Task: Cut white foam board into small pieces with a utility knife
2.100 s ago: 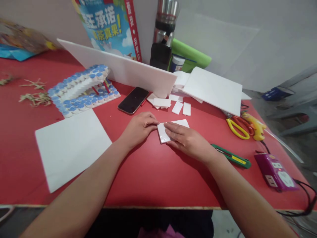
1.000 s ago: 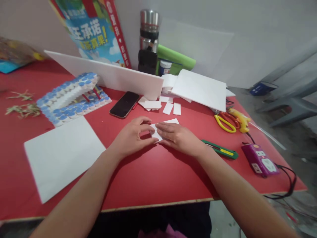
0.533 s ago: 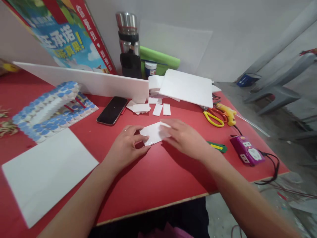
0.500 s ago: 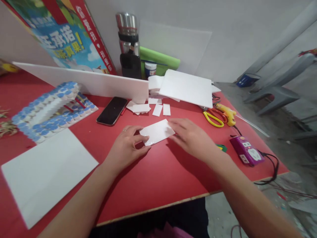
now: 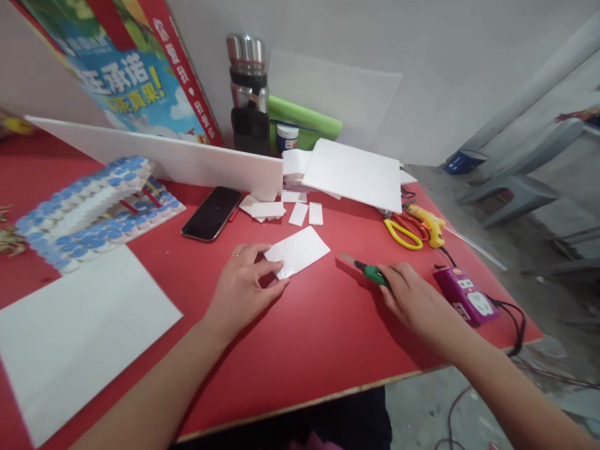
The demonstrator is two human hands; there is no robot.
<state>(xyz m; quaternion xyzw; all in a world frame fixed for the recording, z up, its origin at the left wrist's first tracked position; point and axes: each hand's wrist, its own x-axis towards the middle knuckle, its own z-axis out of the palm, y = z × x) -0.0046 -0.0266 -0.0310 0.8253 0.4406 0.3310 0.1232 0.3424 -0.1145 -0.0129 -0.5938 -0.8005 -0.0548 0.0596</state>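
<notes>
My left hand (image 5: 250, 281) grips the left end of a small white foam board piece (image 5: 302, 249) with thumb and fingers, near the middle of the red table (image 5: 300, 350). A glossy strip shows on the piece by my thumb. In my right hand (image 5: 412, 297) is a utility knife (image 5: 372, 272) with a green handle, its blade pointing left toward the piece but apart from it. Beyond the piece, small white rectangles (image 5: 315, 214) lie flat, with a little pile of white offcuts (image 5: 266, 208) to their left.
A phone (image 5: 212, 214) and a blue-and-white model (image 5: 100, 209) lie to the left, near a large white sheet (image 5: 84, 337). At right are scissors (image 5: 404, 234), a yellow glue gun (image 5: 430, 225) and a purple power socket (image 5: 467, 297). White boards (image 5: 356, 172) and a steel flask (image 5: 247, 62) stand behind.
My right hand has left the right end of the white piece, moved right and taken hold of the green utility knife. My left hand stays on the piece.
</notes>
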